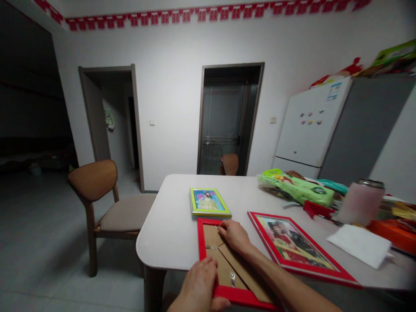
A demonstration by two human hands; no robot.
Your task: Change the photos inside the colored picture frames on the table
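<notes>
A red picture frame (203,240) lies face down at the table's near edge, its brown backing board (211,236) and angled stand showing. My left hand (199,284) is closed around the frame's near left side, thumb along the near edge. My right hand (234,236) reaches across the backing, its fingers bent and pinched at a small metal clip (216,227) by the far edge. Another metal clip (232,279) sits on the backing near my left hand. Beyond stands a lime-green picture frame (211,214) lying face up; to the right lies a second red picture frame (305,264), also face up.
The white table (172,216) has rounded corners. On its right are a green package (292,186), a pink jar (362,201), white tissue (360,245) and an orange box (394,234). A wooden chair (94,182) stands left; a refrigerator (312,125) stands behind on the right.
</notes>
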